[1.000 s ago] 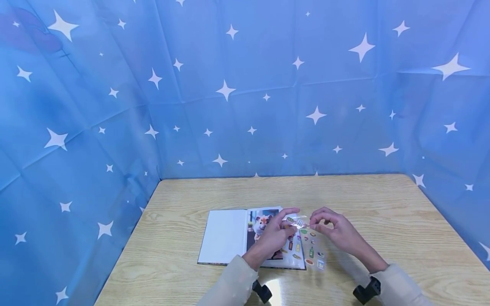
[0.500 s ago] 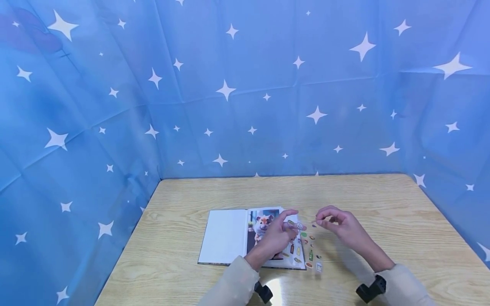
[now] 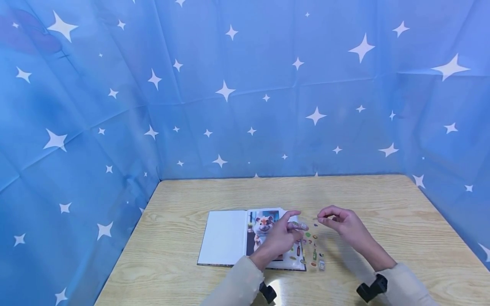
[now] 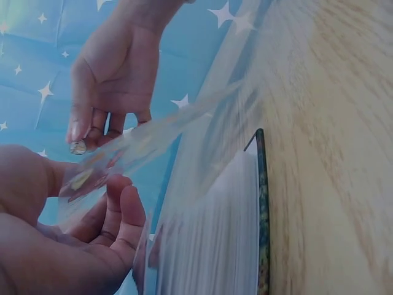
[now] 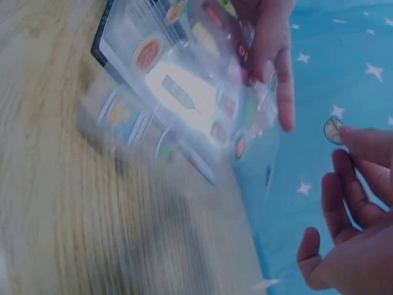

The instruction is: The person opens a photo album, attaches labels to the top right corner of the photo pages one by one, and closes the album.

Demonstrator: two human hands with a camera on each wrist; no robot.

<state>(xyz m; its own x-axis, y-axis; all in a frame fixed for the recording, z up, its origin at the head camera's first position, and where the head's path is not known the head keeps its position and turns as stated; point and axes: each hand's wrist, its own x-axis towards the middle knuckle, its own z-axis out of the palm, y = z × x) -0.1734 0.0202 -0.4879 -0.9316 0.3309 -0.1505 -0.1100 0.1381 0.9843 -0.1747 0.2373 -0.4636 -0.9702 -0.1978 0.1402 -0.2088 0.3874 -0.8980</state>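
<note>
My left hand (image 3: pixel 278 239) grips a clear sticker sheet (image 4: pixel 138 149) by its upper part, thumb on one face and fingers on the other. Small printed stickers, among them a green bottle, dot the sheet, which hangs tilted over the right edge of an open album (image 3: pixel 223 238). Between thumb and index finger, my right hand (image 3: pixel 346 227) pinches a small round sticker (image 5: pixel 333 131), held in the air apart from the sheet. A hamster picture (image 3: pixel 263 225) fills the album's right page, partly covered by my left hand and forearm.
The album lies flat on a wood-grain table (image 3: pixel 183 193), its left page plain white. A blue star-printed cloth (image 3: pixel 268 127) hangs behind the table and along both sides. Glare (image 5: pixel 184 92) whitens part of the sheet in the right wrist view.
My right hand has drawn away from the sheet to the right, with the round sticker in its fingertips. The left hand and the sheet have shifted slightly right.
</note>
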